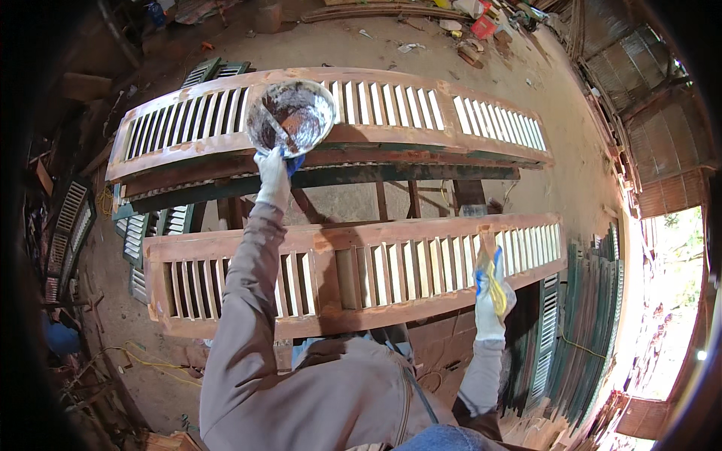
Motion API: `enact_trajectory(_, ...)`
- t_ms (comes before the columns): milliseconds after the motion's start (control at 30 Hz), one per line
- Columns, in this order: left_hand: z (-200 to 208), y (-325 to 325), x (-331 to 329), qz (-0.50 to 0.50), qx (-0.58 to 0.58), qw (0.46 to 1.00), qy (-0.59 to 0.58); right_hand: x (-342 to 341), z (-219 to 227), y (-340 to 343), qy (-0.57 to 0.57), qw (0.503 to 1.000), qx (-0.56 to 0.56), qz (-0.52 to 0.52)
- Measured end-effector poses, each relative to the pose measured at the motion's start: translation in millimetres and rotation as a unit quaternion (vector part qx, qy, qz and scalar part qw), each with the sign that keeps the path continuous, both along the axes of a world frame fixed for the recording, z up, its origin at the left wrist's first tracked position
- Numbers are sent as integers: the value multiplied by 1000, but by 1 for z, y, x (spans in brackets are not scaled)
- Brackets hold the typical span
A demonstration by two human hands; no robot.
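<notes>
My left hand (274, 174), in a white and blue glove, grips the lower rim of a round bucket (325, 113). Its inside is smeared grey-white with reddish-brown paste, and a flat stick (272, 125) leans in it. The bucket is held over the far louvred wooden shutter (406, 135). My gloved right hand (492, 301) is closed around a yellow-handled putty knife (496, 279), its blade up against the right-hand slats of the near shutter (328, 279). Brownish filler patches mark both frames. Fingers of the right hand partly hide the handle.
Dark green shutters (583, 331) stand stacked at the right, and more green shutters (135, 240) lie on the left. A dark green beam (338, 177) runs beneath the far shutter. A yellow cord (154, 364) trails over the dirt floor. Scraps and a red container (483, 28) lie at the back.
</notes>
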State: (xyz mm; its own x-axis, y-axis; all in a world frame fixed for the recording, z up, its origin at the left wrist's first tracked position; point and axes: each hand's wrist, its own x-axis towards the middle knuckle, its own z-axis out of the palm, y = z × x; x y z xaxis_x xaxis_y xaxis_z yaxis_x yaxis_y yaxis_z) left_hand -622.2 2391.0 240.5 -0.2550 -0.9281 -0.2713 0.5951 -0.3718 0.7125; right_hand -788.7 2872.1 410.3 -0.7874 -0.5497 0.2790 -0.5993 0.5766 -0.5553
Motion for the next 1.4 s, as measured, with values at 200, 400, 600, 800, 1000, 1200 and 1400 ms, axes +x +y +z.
enact_trajectory(200, -7, 56, 1, -15, 6, 997, -70, -73, -54, -52, -9, 979, 198, 49)
enact_trajectory(400, -7, 247, 105, 202, -101, 757, -614, -168, -163, -111, -31, 954, 157, 254)
enact_trajectory(600, -29, 402, 130, 272, 304, 832, -376, -182, -221, -122, -114, 913, 198, 338)
enact_trajectory(800, -53, 439, 106, 216, 328, 919, -37, -189, -229, -106, 8, 904, 220, 366)
enact_trajectory(1000, -86, 441, 90, 215, 366, 902, 74, -208, -234, -102, -209, 927, 133, 280)
enact_trajectory(1200, -79, 431, 75, 240, 401, 880, 89, -206, -238, -120, -42, 900, 226, 370)
enact_trajectory(1400, -101, 428, 76, 337, 408, 847, 53, -219, -264, -129, -266, 847, 173, 426)
